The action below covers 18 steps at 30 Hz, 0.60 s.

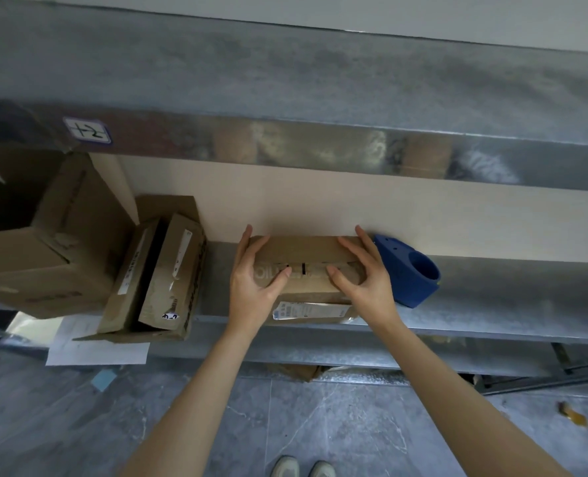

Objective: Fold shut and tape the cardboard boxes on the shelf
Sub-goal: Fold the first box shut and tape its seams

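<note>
Lying on the galvanised metal shelf (492, 304), close to its front edge and against the pale back wall, a small cardboard box (306, 249) is seen with its top flaps folded down so that they meet along a central seam. The left hand (254, 280) is laid over the left end of the box, its fingers spread and reaching to the far edge while the thumb is pressed on the top near the seam. The right hand (364, 273) is placed in the same way on the right end, fingers spread and flat, thumb set down on the seam. A white shipping label (306, 309) is stuck on the front face of the box. A blue tape dispenser (406, 270) is stood on the shelf just beside the right hand. To the left, well apart from the hands, a second cardboard box (179, 270) is seen with a dark gap left between its flaps, and a large cardboard box (55, 256) is set beside it. A white sheet of paper (96, 352) is seen below these boxes. A pair of shoes (302, 468) is seen on the grey floor (320, 425).
</note>
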Tool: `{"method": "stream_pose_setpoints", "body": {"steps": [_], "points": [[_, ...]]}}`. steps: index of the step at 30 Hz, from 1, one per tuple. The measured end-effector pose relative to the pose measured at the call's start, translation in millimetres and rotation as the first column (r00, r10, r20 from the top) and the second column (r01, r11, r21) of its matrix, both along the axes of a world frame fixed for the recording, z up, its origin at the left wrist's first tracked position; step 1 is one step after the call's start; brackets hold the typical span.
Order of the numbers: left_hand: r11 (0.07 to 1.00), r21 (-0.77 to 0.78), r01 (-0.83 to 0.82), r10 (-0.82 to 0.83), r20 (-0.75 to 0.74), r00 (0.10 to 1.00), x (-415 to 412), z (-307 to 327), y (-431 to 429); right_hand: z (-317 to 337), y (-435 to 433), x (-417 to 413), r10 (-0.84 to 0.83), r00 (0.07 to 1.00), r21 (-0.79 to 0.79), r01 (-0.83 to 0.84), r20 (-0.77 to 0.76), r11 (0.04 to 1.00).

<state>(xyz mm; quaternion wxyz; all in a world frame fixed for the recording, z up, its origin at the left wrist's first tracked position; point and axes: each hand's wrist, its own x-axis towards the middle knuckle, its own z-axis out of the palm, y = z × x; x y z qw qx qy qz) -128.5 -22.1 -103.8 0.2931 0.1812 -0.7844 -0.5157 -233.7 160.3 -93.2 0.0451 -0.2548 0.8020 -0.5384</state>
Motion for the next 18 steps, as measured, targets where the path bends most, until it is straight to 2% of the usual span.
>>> {"method": "stream_pose_setpoints", "body": {"steps": [7, 13, 18], "points": [[0.989, 0.147, -0.020, 0.025, -0.029, 0.999, -4.3, -2.2, 2.6, -2.9, -2.7, -0.2, -0.037, 0.997, -0.065, 0.041, 0.063, 0.997], [0.995, 0.074, 0.068, -0.071, 0.039, 0.997, 1.3, 3.7, -4.3, 1.4, 0.0, -0.2, -0.023, 1.000, 0.030, 0.023, 0.000, 0.999], [0.996, 0.054, 0.066, -0.072, 0.122, 0.990, 19.5, 2.2, -8.3, 3.4, 1.7, 6.0, -0.156, 0.987, 0.136, 0.160, -0.044, 0.978]]}}
